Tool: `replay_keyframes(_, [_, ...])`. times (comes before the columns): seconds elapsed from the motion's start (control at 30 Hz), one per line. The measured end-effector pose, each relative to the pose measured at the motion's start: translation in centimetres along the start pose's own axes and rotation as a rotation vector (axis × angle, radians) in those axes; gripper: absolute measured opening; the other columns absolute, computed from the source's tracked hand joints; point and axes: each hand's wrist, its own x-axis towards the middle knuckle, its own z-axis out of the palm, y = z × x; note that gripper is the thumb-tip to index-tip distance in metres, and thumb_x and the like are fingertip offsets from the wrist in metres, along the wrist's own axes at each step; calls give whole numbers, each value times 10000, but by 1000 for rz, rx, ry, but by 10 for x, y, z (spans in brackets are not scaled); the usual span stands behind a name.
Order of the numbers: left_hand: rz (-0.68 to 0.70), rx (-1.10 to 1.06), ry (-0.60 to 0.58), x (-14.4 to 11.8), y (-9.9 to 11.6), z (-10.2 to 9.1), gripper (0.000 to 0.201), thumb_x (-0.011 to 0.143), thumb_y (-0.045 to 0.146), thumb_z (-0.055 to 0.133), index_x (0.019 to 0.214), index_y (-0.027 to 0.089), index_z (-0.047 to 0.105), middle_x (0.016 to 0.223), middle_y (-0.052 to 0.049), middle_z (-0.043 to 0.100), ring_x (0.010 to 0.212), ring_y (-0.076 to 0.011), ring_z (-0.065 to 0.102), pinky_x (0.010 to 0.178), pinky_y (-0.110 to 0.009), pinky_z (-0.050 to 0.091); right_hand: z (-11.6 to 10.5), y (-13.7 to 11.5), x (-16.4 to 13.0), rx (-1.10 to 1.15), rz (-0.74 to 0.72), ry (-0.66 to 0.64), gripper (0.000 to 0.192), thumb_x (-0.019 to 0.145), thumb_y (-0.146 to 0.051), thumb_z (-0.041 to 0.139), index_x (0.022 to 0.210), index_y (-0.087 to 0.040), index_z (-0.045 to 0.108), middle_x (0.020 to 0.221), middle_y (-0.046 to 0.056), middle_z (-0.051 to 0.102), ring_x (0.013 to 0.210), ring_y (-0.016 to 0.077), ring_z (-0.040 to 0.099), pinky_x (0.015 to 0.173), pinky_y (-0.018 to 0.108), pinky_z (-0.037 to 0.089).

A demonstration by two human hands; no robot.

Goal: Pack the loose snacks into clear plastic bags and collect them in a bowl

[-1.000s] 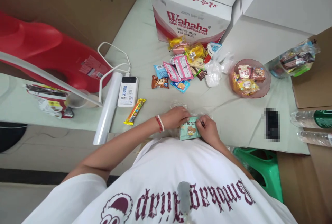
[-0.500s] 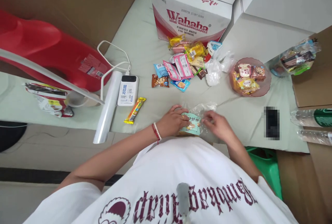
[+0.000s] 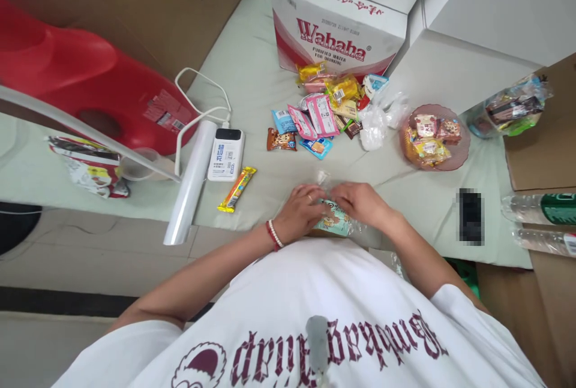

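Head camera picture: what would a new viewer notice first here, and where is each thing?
Both hands, the left hand and the right hand, meet at the near table edge on a teal snack packet in clear plastic wrap. Behind them lies a pile of colourful snack packets before the Wahaha box. A big red plastic container fills the left side.

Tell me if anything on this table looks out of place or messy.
Nothing is spilled or damaged. The snack packets lie in a loose heap before the Wahaha box, one yellow bar lies apart by the power bank. Both hands, left hand and right hand, rest on a teal packet.
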Motion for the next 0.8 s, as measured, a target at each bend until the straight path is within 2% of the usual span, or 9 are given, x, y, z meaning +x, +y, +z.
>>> replay_keyframes(0.13, [-356, -204, 284, -11, -8, 5, 748, 736, 400, 854, 1389, 196, 551, 1392, -179, 508, 1300, -327, 501, 1055, -515, 499, 27, -17, -28, 8, -155, -54, 307, 1061, -253, 453, 1240, -239, 703, 905, 50, 708, 771, 173, 606, 692, 261, 421])
replay_keyframes(0.27, [-483, -484, 243, -13, -21, -4, 1155, 688, 368, 881, 1634, 266, 227, 1553, -199, 391, 1056, -223, 618, 839, -380, 572, 46, -15, -37, 3, -158, 0, 363, 1071, -269, 424, 1343, -237, 662, 886, 61, 692, 761, 195, 589, 703, 286, 447])
replay_keyframes(0.33, [-480, -619, 160, -10, -26, -12, 1082, 742, 313, 831, 1643, 274, 233, 1417, -144, 563, 840, -139, 607, 757, -312, 545, 46, -14, -38, -16, -169, -25, 376, 1075, -257, 403, 1343, -248, 667, 884, 56, 690, 776, 197, 590, 714, 290, 456])
replay_keyframes(0.4, [-422, -712, 98, -7, -30, -22, 750, 809, 292, 762, 1512, 239, 508, 1129, -66, 694, 775, -130, 589, 764, -299, 527, 45, -13, -38, -26, -176, -65, 378, 1070, -236, 403, 1326, -259, 681, 892, 52, 689, 797, 197, 598, 718, 286, 460])
replay_keyframes(0.47, [-332, -744, 75, -6, -35, -33, 308, 857, 293, 702, 1147, 210, 767, 946, -49, 697, 810, -157, 610, 801, -317, 524, 44, -9, -38, -7, -168, -66, 373, 1059, -220, 417, 1317, -252, 686, 919, 60, 695, 825, 200, 614, 722, 283, 472])
replay_keyframes(0.5, [-281, -736, 59, -8, -38, -39, 172, 869, 283, 678, 962, 208, 802, 913, -55, 695, 836, -171, 621, 819, -329, 523, 44, -7, -38, 15, -164, -47, 374, 1052, -211, 423, 1323, -239, 679, 954, 70, 703, 851, 202, 626, 736, 284, 483])
replay_keyframes(0.57, [-185, -646, -9, -16, -45, -50, 172, 860, 236, 651, 752, 222, 784, 888, -62, 709, 893, -197, 628, 872, -365, 517, 47, -2, -39, 52, -160, 5, 383, 1036, -192, 439, 1353, -211, 653, 1050, 94, 714, 914, 206, 642, 784, 290, 504])
replay_keyframes(0.67, [-87, -398, -144, -36, -51, -62, 196, 798, 165, 633, 646, 240, 732, 860, -57, 739, 1070, -260, 611, 1020, -462, 466, 51, 1, -40, -10, -171, 30, 461, 1022, -140, 433, 1442, -228, 602, 1041, 89, 705, 919, 211, 626, 810, 303, 499])
replay_keyframes(0.8, [-80, -327, -136, -59, -35, -60, 184, 826, 239, 590, 652, 214, 647, 1138, -84, 733, 1315, -324, 530, 1136, -536, 419, 51, -5, -40, -163, -205, -108, 555, 1043, -105, 413, 1510, -365, 561, 922, 44, 649, 868, 197, 575, 783, 281, 451])
